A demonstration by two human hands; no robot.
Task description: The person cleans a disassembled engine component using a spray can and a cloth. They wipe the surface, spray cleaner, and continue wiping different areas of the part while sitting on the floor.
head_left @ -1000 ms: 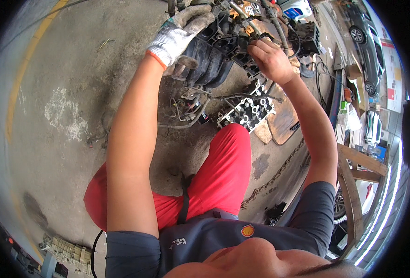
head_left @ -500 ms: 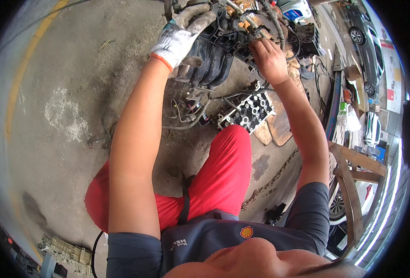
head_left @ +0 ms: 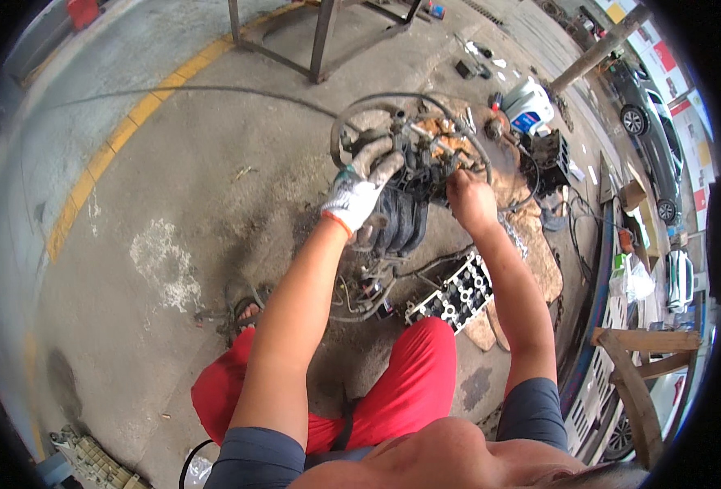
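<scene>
A black intake manifold (head_left: 400,218) with curved runners, tangled with hoses and wiring, is on the floor in front of me. My left hand (head_left: 362,189), in a dirty white glove with an orange cuff, grips its left side, the fingers curled over the top. Bare, my right hand (head_left: 471,202) is closed at the right end of the assembly; its fingertips and whatever they hold are hidden. A thick dark hose (head_left: 426,96) arches over the far side. Closer to my knee lies a cylinder head (head_left: 457,295) with rows of round openings.
Brown cardboard (head_left: 540,253) lies under the parts. To the right stand a white jug (head_left: 527,107) and a dark engine block (head_left: 551,155). A metal stand (head_left: 321,49) is at the far side. At the right are a wooden frame (head_left: 641,359) and parked cars (head_left: 658,122).
The view has tilted up, so the hose loop, metal stand and more floor show beyond the manifold. Both hands remain at the manifold, the right one with its fingers still closed.
</scene>
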